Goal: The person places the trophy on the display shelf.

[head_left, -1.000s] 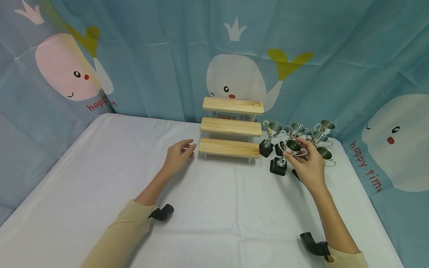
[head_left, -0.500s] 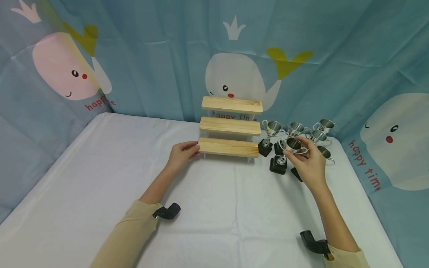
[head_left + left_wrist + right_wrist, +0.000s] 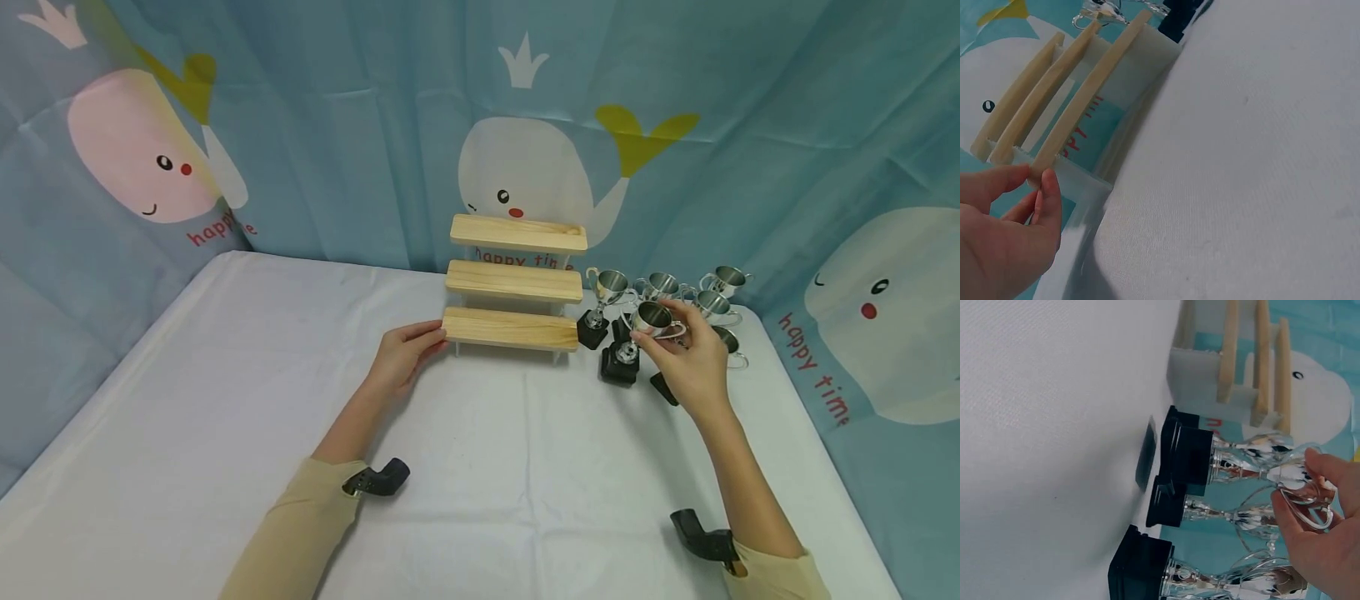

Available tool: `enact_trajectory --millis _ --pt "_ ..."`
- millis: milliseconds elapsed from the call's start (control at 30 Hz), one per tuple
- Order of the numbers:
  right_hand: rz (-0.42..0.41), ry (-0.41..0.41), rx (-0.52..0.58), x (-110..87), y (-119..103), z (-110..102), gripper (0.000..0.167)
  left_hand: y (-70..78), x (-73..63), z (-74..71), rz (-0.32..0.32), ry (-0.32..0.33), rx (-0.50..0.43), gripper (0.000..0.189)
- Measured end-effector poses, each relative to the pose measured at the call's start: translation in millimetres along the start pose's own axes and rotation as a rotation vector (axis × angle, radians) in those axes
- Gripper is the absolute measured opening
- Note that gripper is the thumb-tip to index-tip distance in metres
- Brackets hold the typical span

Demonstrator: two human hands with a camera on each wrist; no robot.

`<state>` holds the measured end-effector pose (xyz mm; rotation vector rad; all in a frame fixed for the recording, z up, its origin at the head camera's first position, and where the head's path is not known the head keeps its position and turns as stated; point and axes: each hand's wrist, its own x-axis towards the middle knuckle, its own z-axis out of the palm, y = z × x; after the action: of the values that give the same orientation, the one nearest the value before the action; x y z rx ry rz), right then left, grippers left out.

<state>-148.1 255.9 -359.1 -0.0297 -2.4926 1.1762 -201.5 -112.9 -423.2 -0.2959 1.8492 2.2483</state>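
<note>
A three-tier display stand with pale wooden boards (image 3: 510,328) stands at the back of the table. My left hand (image 3: 402,358) pinches the left end of its lowest board; in the left wrist view, thumb and fingers (image 3: 1052,206) close on the board's end (image 3: 1043,167). My right hand (image 3: 693,354) grips a small silver trophy (image 3: 651,320) by its cup, near the handles. This trophy's black base (image 3: 1191,459) hangs just off the tabletop in the right wrist view, over its shadow. Several more silver trophies (image 3: 609,287) stand behind and beside it.
A white cloth (image 3: 465,500) covers the table. Behind it hangs a blue curtain (image 3: 360,167) printed with whales. The nearest trophy (image 3: 592,332) stands right beside the stand's right end, and another (image 3: 1141,565) stands close below the right hand's trophy in the right wrist view.
My left hand has moved right onto the end of the lowest board and now pinches it. My right hand, holding the trophy, has risen slightly.
</note>
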Motion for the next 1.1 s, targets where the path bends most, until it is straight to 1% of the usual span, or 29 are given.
enact_trajectory --millis 333,500,700,967,1100 --pt "-0.015 -0.020 0.003 3.4 -12.1 -3.8 0.060 -5.0 -1.1 4.4 -0.008 0.040 -0.079 0.042" --pt "-0.038 -0.031 0.014 6.4 -18.2 -6.4 0.061 -7.2 -1.7 5.2 -0.006 0.048 -0.095 0.042" --pt "-0.072 -0.038 0.027 10.9 -23.7 -8.9 0.062 -8.2 -2.4 6.3 -0.020 0.064 -0.145 0.043" --pt "-0.098 -0.035 0.049 18.7 -34.5 -11.2 0.062 -8.0 -4.2 7.7 -0.021 0.069 -0.145 0.042" --pt "-0.102 -0.035 0.046 22.3 -42.3 -13.1 0.063 -8.0 -4.6 7.0 -0.015 0.065 -0.164 0.043"
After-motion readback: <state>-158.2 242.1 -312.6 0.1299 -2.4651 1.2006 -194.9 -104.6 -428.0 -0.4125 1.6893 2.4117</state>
